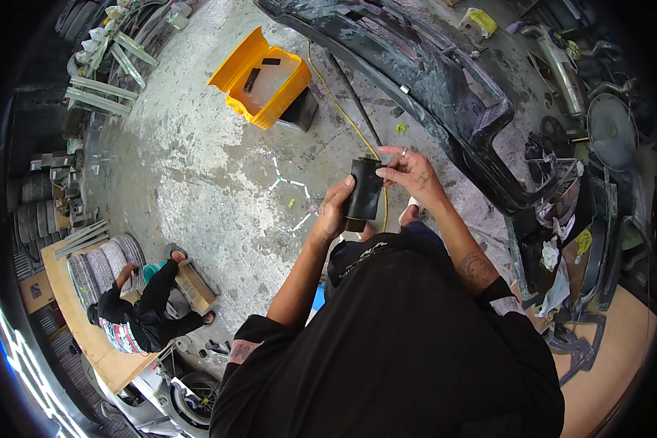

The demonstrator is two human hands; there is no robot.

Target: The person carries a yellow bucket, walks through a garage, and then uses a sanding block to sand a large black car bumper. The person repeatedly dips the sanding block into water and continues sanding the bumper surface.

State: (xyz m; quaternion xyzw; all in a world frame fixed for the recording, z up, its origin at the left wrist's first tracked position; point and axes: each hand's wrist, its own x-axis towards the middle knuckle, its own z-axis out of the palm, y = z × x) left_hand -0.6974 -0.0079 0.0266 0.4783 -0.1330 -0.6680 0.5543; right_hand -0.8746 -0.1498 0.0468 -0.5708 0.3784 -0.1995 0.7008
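Note:
In front of my body I hold a dark block (355, 224) with a black sheet, like sandpaper, (365, 191) wrapped around it. Brownish ends of the block show above and below the sheet. My left hand (333, 209) is closed on its left side, thumb lying on the front. The thumb and fingers of my right hand (410, 175) pinch the sheet's upper right edge. Ahead stands an open yellow plastic container (276, 109) holding cloudy liquid and two dark strips (252, 79).
A long black car bumper (430, 87) with whitish scuffs stretches across the right. A yellow cord (341, 112) crosses the stained concrete floor. Another person (142, 310) sits at lower left beside stacked rolls (111, 264). Car parts (613, 131) crowd the far right.

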